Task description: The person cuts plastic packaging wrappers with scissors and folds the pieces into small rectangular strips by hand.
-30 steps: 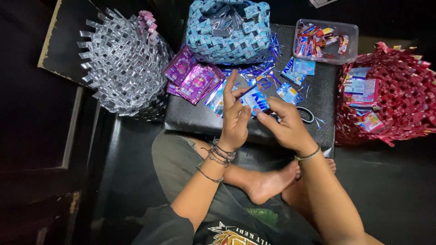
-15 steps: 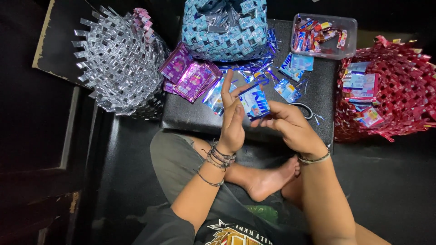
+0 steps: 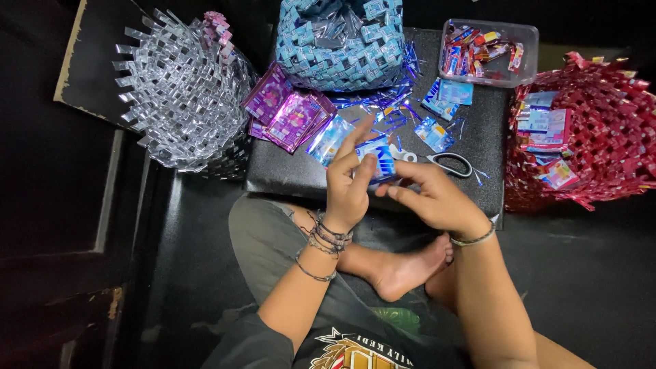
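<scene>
While three woven wrapper baskets, silver (image 3: 181, 96) at upper left, blue (image 3: 342, 42) at top centre, red (image 3: 601, 130) at right, are ranged around the black board (image 3: 287, 174), a blue foil wrapper strip (image 3: 380, 161) is pinched at frame centre between left hand (image 3: 348, 184) and right hand (image 3: 437, 198), fingers closed on it; scissors (image 3: 447, 162) are kept just beside.

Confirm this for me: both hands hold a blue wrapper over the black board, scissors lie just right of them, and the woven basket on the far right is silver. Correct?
Not quite. In the head view the basket on the far right is red; the silver basket sits on the left. The rest stands: left hand and right hand hold the blue wrapper over the black board, scissors alongside.
</scene>
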